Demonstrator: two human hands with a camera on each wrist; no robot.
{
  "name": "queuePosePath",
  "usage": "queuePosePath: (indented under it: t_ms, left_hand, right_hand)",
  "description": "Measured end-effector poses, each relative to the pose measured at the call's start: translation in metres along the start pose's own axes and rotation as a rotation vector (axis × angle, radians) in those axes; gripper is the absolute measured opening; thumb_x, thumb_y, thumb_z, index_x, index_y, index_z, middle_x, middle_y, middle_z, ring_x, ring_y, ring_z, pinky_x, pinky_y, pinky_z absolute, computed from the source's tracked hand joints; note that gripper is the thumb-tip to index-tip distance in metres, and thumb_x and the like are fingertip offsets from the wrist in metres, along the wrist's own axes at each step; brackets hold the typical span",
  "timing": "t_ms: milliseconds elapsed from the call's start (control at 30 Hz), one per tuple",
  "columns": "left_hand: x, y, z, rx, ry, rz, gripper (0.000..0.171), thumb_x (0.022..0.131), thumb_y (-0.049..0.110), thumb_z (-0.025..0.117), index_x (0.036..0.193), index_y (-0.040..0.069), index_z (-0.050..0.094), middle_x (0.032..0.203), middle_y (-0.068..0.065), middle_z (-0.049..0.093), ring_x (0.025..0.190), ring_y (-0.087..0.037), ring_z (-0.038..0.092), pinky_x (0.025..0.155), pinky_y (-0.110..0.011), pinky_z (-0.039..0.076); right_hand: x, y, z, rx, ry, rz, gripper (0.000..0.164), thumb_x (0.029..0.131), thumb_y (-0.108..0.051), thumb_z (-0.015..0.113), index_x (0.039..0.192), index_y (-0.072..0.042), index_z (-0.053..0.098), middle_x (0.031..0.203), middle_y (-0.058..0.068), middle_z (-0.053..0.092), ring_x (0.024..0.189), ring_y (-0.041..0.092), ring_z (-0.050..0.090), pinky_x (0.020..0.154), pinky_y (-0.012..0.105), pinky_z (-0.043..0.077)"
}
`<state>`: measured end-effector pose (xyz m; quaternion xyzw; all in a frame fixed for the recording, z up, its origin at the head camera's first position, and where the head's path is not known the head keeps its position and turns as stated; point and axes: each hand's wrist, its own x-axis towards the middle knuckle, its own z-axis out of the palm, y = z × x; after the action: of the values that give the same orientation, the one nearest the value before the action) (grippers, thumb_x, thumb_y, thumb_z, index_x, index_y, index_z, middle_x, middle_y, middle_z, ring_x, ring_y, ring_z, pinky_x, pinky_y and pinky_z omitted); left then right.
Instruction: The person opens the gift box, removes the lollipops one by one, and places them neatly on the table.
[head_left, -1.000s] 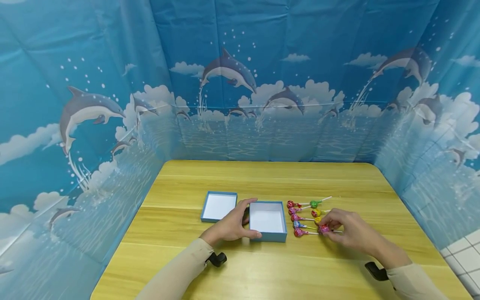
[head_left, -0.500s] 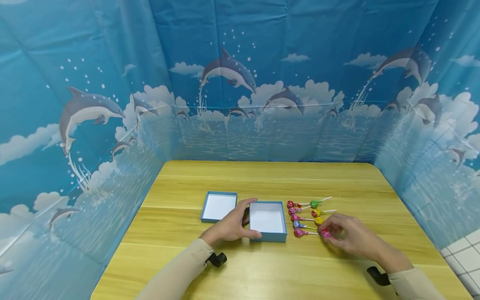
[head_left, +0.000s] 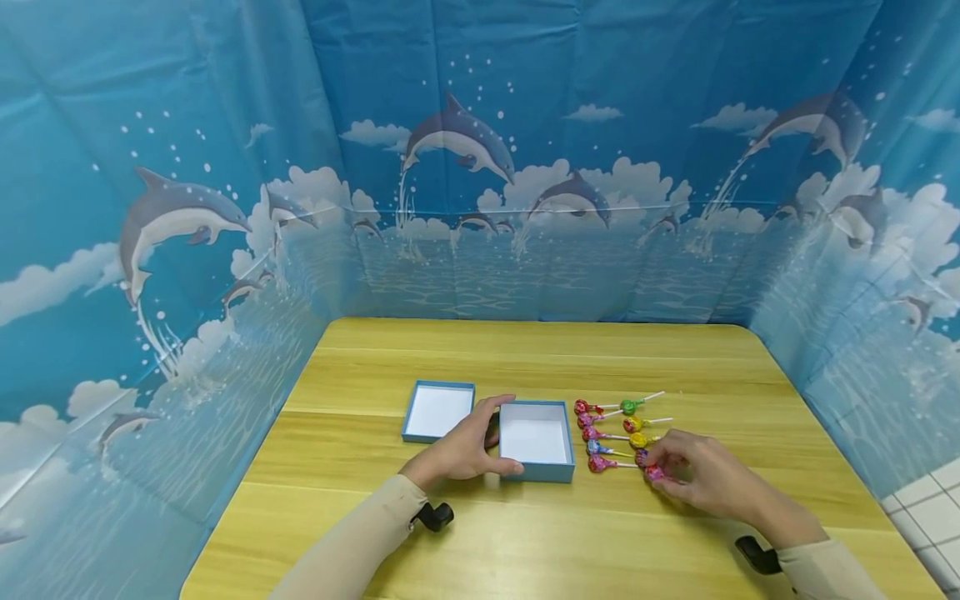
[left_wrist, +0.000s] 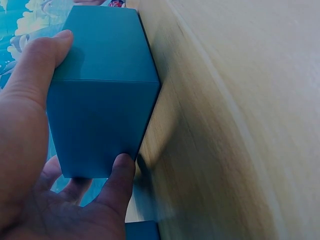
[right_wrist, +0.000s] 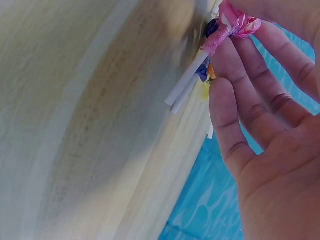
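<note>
My left hand (head_left: 468,446) holds the square blue box (head_left: 543,473) at its left side, thumb on the front wall and index finger at the back corner. In the left wrist view the fingers wrap the box's outer walls; its white inside faces up. My right hand (head_left: 701,473) pinches a pink-wrapped lollipop (head_left: 654,472) between thumb and fingers, low over the table, at the near end of the right column of lollipops. Its white stick points away from the palm in the right wrist view. Right beside it is a purple-wrapped lollipop (head_left: 642,457), partly hidden by the fingers.
Left of the box lies its shallow lid (head_left: 438,411), white inside up. Between box and right hand, two columns of lollipops include a green one (head_left: 628,407), a yellow one (head_left: 637,441) and a blue one (head_left: 593,448). A dolphin-print curtain (head_left: 525,275) borders the wooden table (head_left: 480,542).
The right hand has drawn the pink lollipop slightly toward the near edge and to the right, uncovering the purple one beside it. The left hand and box stay put.
</note>
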<state>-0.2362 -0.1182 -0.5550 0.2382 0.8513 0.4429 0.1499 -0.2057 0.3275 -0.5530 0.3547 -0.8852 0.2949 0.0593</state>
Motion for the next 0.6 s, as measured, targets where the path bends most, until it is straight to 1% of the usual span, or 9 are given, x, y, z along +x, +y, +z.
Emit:
queuePosePath:
  t_ms: [167,333,433,600]
  left_hand:
    - [0.0000,0.0009,-0.0003,0.000,-0.004,-0.006,0.113,0.100,0.040,0.096,0.186,0.025,0.024,0.191,-0.015,0.028,0.171,-0.032,0.043,0.139,-0.052,0.047]
    - [0.0000,0.0009,0.0002,-0.004,-0.003,-0.008,0.113,0.100,0.038,0.096,0.186,0.024,0.024,0.190,-0.014,0.030,0.165,-0.030,0.049,0.136,-0.047,0.051]
    - [0.0001,0.0009,0.0004,-0.010,-0.003,-0.009,0.113,0.100,0.038,0.097,0.186,0.025,0.025,0.189,-0.014,0.031,0.163,-0.029,0.050,0.134,-0.046,0.052]
    - [0.0000,0.0013,0.0002,0.000,0.001,-0.006,0.113,0.100,0.039,0.097,0.186,0.025,0.025,0.190,-0.014,0.030,0.166,-0.030,0.048,0.136,-0.048,0.051]
  right_hand:
    - [-0.0018,0.0024,0.0020,-0.006,-0.003,-0.026,0.033,0.090,-0.007,0.102,0.109,-0.023,0.081,0.100,-0.011,0.074,0.084,-0.007,0.064,0.065,0.023,0.058]
    - [-0.0029,0.0042,0.0039,-0.030,-0.018,-0.032,0.032,0.091,-0.008,0.101,0.110,-0.024,0.081,0.098,-0.013,0.072,0.082,-0.008,0.060,0.063,0.022,0.054]
    - [-0.0030,0.0046,0.0048,-0.033,-0.018,-0.026,0.031,0.091,-0.008,0.101,0.110,-0.023,0.081,0.098,-0.013,0.071,0.081,-0.008,0.059,0.063,0.023,0.054]
    - [-0.0021,0.0040,0.0056,-0.026,-0.003,-0.003,0.032,0.090,-0.007,0.101,0.109,-0.021,0.080,0.097,-0.013,0.072,0.082,-0.007,0.062,0.064,0.023,0.057]
